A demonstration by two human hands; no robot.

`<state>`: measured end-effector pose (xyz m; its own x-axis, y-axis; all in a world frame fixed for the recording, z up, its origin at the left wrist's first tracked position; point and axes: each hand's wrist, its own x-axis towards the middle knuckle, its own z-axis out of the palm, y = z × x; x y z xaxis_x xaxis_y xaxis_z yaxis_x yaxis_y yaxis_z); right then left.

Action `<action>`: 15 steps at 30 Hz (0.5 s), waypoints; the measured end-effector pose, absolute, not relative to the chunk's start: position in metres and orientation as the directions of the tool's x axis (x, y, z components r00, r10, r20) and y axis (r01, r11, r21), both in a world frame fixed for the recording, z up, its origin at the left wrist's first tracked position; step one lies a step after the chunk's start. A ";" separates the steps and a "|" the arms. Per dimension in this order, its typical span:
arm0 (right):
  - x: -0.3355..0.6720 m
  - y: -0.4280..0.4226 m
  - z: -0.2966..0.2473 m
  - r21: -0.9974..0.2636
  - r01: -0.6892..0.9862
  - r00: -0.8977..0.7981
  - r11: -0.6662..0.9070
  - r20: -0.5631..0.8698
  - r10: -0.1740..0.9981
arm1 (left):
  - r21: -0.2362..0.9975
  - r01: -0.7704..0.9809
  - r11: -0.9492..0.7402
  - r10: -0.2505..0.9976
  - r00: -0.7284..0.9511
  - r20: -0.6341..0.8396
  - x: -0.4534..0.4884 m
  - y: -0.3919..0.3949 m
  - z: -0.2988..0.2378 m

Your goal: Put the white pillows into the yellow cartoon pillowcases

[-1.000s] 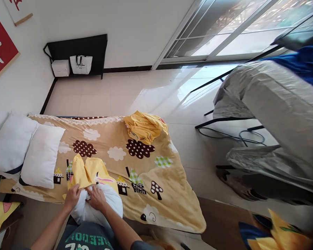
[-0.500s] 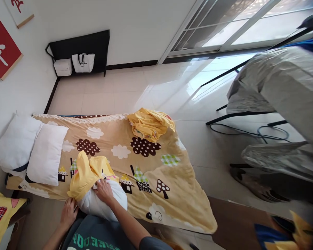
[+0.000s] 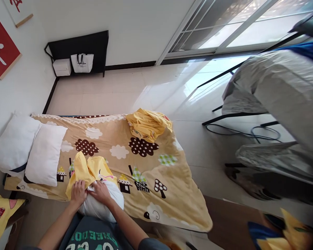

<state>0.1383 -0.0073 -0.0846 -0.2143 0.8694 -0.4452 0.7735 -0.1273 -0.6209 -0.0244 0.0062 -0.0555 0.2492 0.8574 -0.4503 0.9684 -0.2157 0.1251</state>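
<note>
A white pillow (image 3: 108, 205) lies against my body at the near edge of the bed, its far end covered by a yellow pillowcase (image 3: 80, 170) with a printed pattern. My left hand (image 3: 78, 192) is closed on the pillowcase's open edge, with the fingers over the yellow cloth. Close beside it, my right hand (image 3: 101, 192) grips the white pillow where it enters the case; its fingertips are partly hidden in the folds.
Two white pillows (image 3: 45, 154) lie at the bed's left end. A crumpled yellow cloth (image 3: 148, 124) rests on the patterned bed cover (image 3: 143, 163). Another person's grey-clad leg (image 3: 284, 80) and a chair's dark frame (image 3: 232, 117) are at right. A white bag (image 3: 81, 63) sits by the wall.
My left hand has moved up and right from the pillow's lower left side onto the pillowcase edge. My right hand stays at the opening. The view has shifted slightly.
</note>
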 end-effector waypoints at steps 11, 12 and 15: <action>0.203 -0.073 -0.103 -0.631 0.686 -0.071 -0.362 -0.553 0.830 | 0.044 0.986 -0.158 0.756 0.150 -0.637 -0.033 0.033 -0.043; 0.197 -0.075 -0.103 -0.639 0.679 -0.077 -0.360 -0.551 0.831 | 0.065 0.980 -0.187 0.756 0.186 -0.628 -0.027 0.038 -0.038; 0.181 -0.074 -0.098 -0.678 0.656 -0.099 -0.332 -0.513 0.852 | 0.147 0.948 -0.283 0.755 0.315 -0.576 -0.002 0.052 -0.028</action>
<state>0.1807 -0.0742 -0.0984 -0.0994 0.8524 -0.5134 0.6558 -0.3319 -0.6780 -0.0017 0.0522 -0.0284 0.3146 0.7546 -0.5758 0.9478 -0.2827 0.1473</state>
